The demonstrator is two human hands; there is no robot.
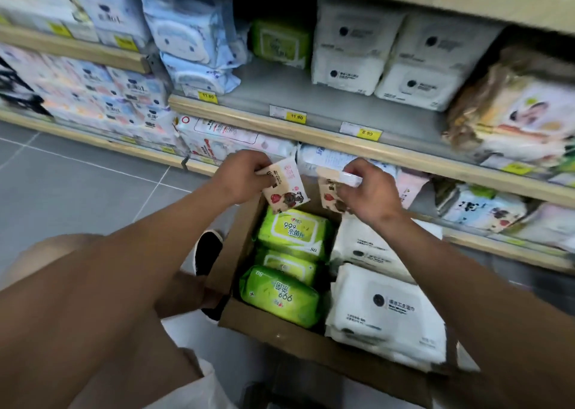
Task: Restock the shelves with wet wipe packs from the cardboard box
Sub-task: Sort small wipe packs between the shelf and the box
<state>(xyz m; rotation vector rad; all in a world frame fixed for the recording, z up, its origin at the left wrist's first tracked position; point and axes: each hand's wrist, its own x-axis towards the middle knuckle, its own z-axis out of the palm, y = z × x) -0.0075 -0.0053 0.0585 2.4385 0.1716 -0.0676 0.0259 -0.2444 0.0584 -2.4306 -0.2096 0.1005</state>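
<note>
— Nearest us, what's in the cardboard box [236,271]?

— Green wet wipe packs [281,295] down its left side, white packs [389,312] on the right.

— And the hands?

— Both are above the box's far end. The left hand [241,177] has its fingers curled round a small beige pack [284,187], tilted. The right hand [368,191] grips a second beige pack [331,191] by its top.

— Where's the shelf?

— Just beyond. The middle shelf [298,97] has a bare grey stretch, one green pack [280,41] at the back and white stacks [389,54] beside it.
</note>
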